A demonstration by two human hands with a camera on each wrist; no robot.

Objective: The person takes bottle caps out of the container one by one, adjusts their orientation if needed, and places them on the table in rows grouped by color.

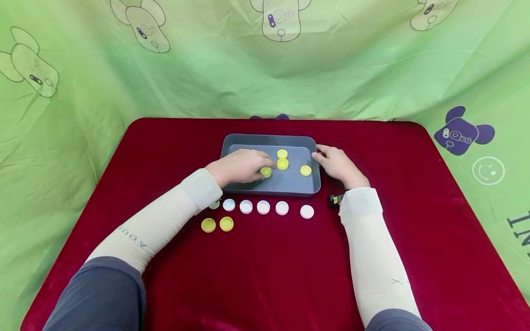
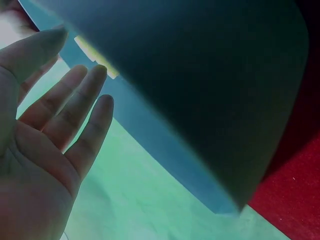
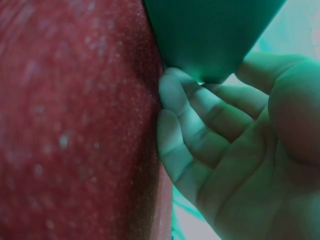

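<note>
A grey rectangular tray (image 1: 273,187) lies on the table with several yellow bottle caps inside. My left hand (image 1: 244,166) reaches over its left side, thumb and forefinger spread around a yellow cap (image 1: 266,172). In the left wrist view the fingers (image 2: 92,90) of that hand are loosely bent, with other yellow caps (image 2: 97,57) beyond them. At the tray's right end, my right hand (image 1: 337,164) grips the wall, thumb at the rim and fingers outside. The right wrist view has those fingers (image 3: 182,110) bent against the tray's outer corner (image 3: 205,45).
Several white caps (image 1: 263,207) form a row in front of the tray, the leftmost partly behind the left sleeve. Two yellow caps (image 1: 226,224) lie nearer me. A red cloth (image 1: 256,276) covers the table; green fabric (image 1: 248,82) hangs behind it.
</note>
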